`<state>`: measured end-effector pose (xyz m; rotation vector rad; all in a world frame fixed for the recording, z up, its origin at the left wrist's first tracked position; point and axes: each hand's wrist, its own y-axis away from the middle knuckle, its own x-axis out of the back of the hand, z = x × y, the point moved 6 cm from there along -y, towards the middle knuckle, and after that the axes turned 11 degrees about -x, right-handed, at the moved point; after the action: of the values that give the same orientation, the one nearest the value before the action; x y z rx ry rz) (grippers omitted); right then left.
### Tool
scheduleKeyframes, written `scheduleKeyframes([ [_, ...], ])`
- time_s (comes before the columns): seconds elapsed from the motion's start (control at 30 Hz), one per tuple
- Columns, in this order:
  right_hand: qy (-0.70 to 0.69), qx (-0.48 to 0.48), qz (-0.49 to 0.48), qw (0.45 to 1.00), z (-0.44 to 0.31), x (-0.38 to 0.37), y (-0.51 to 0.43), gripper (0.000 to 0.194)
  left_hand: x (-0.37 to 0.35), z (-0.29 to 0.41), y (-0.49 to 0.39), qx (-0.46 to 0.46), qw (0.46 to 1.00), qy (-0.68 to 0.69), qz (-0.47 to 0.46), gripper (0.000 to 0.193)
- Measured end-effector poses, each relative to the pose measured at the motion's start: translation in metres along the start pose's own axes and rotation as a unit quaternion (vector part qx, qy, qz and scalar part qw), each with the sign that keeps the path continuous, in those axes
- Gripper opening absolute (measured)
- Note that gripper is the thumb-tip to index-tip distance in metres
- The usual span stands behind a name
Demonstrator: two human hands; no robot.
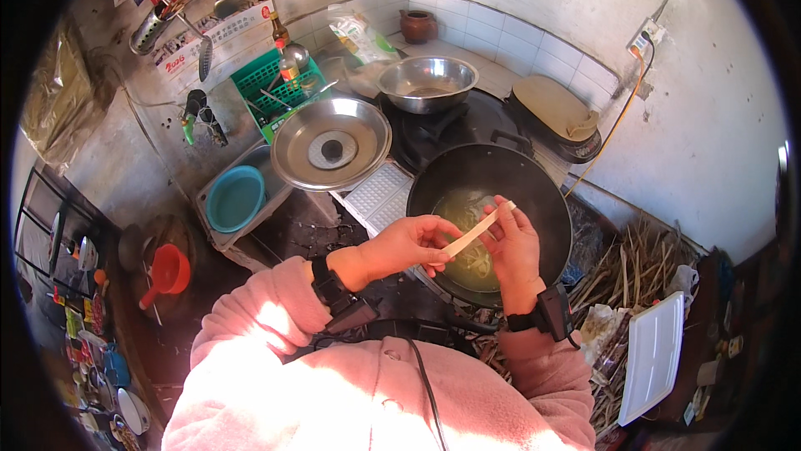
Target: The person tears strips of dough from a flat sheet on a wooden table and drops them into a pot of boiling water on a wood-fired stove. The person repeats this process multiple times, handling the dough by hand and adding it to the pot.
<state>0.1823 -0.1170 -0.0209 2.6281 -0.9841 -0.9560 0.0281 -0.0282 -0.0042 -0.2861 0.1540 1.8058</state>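
Note:
Both my hands hold a pale, flat strip that looks like dough (470, 236) above a large dark wok (532, 200). My left hand (410, 243) pinches its lower end between thumb and fingers. The upper end is gripped by the thumb and fingers of my right hand (514, 239). Below the strip, yellowish liquid (454, 210) with pale strips in it (479, 263) fills the bottom of the wok. My hands and the strip hide part of the liquid.
Behind the wok stand a steel bowl (428, 85) and an electric griddle (554, 110). A wide steel lid (288, 150) lies left of it. A teal basin (236, 199) sits in the sink. Dry stalks (632, 263) and a white plastic lid (652, 357) are at right.

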Motion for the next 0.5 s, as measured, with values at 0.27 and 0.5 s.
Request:
scheduleKeyframes([
  [0.27,-0.007,0.068,0.038,0.997,-0.032,0.015,-0.011,0.026,-0.002,0.009,0.009,-0.049,0.996,0.058,-0.042,0.020],
  [0.5,0.034,0.093,0.018,0.995,-0.058,0.016,-0.005,0.029,0.008,-0.009,0.009,0.038,0.998,-0.045,-0.033,0.017],
])
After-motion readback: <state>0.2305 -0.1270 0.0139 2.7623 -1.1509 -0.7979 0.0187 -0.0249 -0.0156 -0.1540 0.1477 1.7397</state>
